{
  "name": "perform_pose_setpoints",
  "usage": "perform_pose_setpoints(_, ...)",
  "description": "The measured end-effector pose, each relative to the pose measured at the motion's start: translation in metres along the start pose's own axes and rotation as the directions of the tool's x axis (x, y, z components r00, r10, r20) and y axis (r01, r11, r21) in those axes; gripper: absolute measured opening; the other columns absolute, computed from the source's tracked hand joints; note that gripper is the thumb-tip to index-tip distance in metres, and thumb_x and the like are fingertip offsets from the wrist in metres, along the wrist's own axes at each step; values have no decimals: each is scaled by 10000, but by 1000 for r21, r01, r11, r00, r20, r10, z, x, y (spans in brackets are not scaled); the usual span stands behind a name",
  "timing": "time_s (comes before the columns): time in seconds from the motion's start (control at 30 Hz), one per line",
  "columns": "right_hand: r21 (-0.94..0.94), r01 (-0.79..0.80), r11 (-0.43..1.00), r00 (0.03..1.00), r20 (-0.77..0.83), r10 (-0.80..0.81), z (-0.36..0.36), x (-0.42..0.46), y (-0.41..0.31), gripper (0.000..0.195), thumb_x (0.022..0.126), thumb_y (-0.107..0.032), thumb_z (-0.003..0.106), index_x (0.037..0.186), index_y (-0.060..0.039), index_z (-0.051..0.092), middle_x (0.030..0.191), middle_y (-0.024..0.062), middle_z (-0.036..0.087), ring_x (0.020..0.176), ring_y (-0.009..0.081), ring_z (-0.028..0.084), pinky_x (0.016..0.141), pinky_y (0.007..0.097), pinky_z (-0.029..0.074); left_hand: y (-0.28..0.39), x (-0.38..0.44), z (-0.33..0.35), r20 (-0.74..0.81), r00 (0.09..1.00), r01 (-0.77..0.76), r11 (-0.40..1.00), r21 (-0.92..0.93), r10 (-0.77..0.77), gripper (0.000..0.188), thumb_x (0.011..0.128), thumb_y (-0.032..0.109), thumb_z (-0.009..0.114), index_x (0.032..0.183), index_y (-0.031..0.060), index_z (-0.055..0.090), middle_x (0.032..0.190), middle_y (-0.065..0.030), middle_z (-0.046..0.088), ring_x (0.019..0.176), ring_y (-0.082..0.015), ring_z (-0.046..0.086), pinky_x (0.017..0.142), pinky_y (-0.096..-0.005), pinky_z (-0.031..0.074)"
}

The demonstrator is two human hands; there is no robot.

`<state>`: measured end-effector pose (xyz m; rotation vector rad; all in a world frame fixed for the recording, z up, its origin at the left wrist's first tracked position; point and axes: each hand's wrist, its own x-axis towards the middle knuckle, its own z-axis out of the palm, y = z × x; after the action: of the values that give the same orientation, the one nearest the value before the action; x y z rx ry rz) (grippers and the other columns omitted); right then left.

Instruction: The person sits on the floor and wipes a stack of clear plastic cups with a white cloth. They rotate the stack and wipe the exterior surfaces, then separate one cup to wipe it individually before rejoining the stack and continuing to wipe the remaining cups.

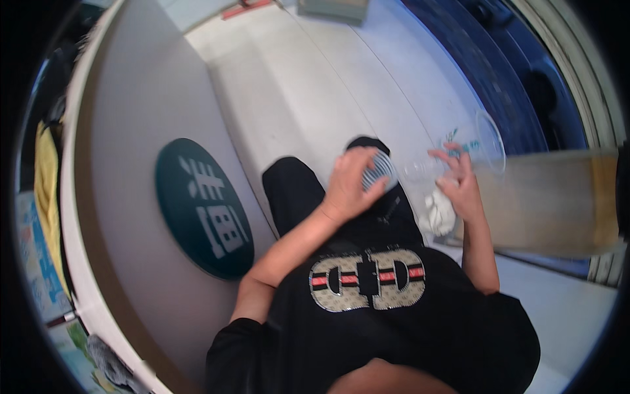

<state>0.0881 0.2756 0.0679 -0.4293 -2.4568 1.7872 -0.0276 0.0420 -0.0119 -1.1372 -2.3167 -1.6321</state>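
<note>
Above my knees, my left hand point(350, 184) is closed around a round, ribbed, translucent plastic piece point(380, 171), perhaps a lid or cup; which one I cannot tell. To its right, my right hand point(458, 180) is raised with fingers spread and bent, beside a clear plastic cup point(490, 143) with green print. Whether the fingers touch the cup is unclear. A crumpled white bag or tissue point(439, 214) lies just below the right hand. Another faint clear plastic item point(417, 170) shows between the hands.
A white panel point(147, 98) with a dark green oval sign point(204, 209) stands close on my left. Brown cardboard point(546, 199) lies at the right. Pale floor point(290, 79) stretches ahead, with a grey-green box point(333, 10) and a red object point(246, 9) at the far end.
</note>
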Motion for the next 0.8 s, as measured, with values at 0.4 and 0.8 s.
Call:
perform_pose_setpoints(0.4,274,-39,961,998,54,25,29,8,13,703,850,-248,779,1431,-59,431,1290,129,571,899,99,601,784,248,502,-6,-11,8,-71,997,15,998,-59,-19,681,833,128,689,1426,-2,381,1149,-146,638,1101,-321,568,1008,-434,405)
perform_pose_setpoints(0.8,112,-84,990,988,139,69,48,23,20,698,847,-190,759,1450,-55,435,1333,85,568,947,101,578,847,278,491,-5,-11,7,16,1000,14,1000,-25,-13,729,876,160,662,1485,-16,302,1380,-225,493,1194,-350,547,1059,-451,402)
